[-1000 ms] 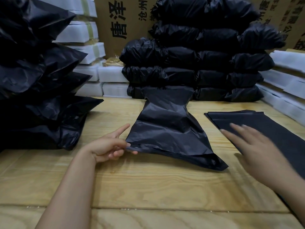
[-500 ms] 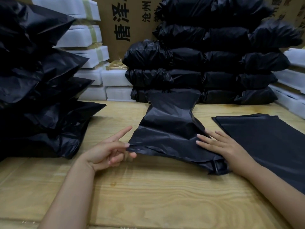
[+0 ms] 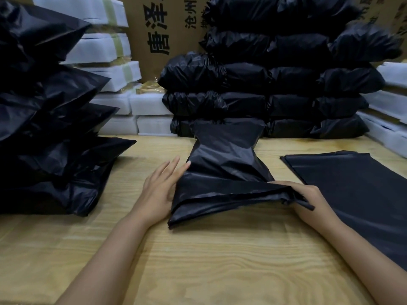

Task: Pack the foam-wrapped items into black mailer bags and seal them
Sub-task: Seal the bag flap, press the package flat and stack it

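A filled black mailer bag lies on the wooden table in front of me, its open flap end toward me and partly folded over. My left hand lies flat against the bag's left side, fingers straight. My right hand grips the bunched right corner of the flap, fingers curled round the plastic. What is inside the bag is hidden.
A flat pile of empty black mailer bags lies to the right. Packed black bags are stacked at the back and on the left. White foam-wrapped items are piled behind and along the right edge, before cardboard boxes.
My left hand let go of the bag's corner and now lies flat against its left side. My right hand moved from the flat pile to the flap and gripped it; the flap has lifted.
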{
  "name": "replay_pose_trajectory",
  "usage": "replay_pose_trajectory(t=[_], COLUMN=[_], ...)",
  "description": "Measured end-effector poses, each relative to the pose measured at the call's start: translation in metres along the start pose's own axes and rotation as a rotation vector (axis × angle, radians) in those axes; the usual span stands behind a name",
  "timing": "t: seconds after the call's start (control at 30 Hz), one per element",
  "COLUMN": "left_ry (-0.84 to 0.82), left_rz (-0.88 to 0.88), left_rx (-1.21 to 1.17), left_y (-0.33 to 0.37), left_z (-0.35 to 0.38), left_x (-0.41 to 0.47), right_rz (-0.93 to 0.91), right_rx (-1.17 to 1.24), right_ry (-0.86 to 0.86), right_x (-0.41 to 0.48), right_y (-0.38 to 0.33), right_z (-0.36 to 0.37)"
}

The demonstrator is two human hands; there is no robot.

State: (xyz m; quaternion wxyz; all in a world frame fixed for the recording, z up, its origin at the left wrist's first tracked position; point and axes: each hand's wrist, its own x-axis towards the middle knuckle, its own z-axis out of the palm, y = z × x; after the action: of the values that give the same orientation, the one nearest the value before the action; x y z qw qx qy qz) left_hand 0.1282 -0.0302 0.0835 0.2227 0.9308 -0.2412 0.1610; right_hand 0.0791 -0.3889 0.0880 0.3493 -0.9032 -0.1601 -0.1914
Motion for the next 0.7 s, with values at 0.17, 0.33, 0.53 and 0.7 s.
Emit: replay_pose_trajectory(t=[0.17,0.33,0.53,0.7], left_ry=[0.086,0.271,0.506,0.522], left_rz=[0.086,-0.121,-0.240,-0.315], left_rx=[-0.318,-0.562,-0.848,-0.772], left_y=[-0.001,0.009,0.026,0.024], left_z=[0.000,0.008,0.007,0.005], left_x=[0.006,0.019,0.048,0.069], right_rz=[0.043,0.183,0.286,0.380], right_rx=[0.117,0.381,0.517,0.587], right_ry=[0.074,0.244,0.485,0.564], right_x=[0.002,0.013,0.046,0.078], right_y=[-0.006,-0.017,-0.029,-0.030], right_z=[-0.001,0.002,0.017,0.027])
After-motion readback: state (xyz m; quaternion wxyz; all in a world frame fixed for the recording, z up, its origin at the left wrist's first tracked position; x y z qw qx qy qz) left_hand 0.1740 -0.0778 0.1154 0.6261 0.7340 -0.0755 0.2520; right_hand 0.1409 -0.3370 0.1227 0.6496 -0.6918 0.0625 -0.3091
